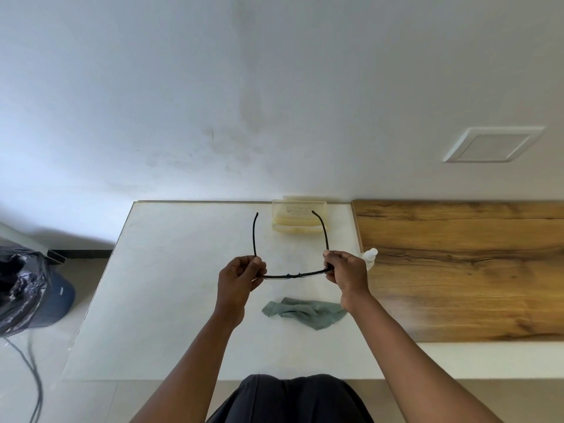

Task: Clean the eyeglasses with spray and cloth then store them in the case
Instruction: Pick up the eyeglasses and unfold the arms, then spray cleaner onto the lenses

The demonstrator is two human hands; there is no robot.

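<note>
Both hands hold the eyeglasses (293, 274) up over the table (171, 300), left hand (239, 277) and right hand (345, 274) each pinching a hinge corner. The frame front runs left-right, arms pointing away toward the case (299, 216). The cloth (305, 312) lies just below, nearer the right hand.

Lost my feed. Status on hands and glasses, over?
Both hands, left and right, pinch eyeglasses at the hinges, temples open. Cloth, spray bottle, open case on table. Nothing obstructing.

Black eyeglasses (294, 274) are held unfolded above the worktop, arms pointing away. A crumpled grey-green cloth (305, 312) lies below them; an open clear case (299, 216) stands behind, the white spray bottle (370, 257) right.
</note>
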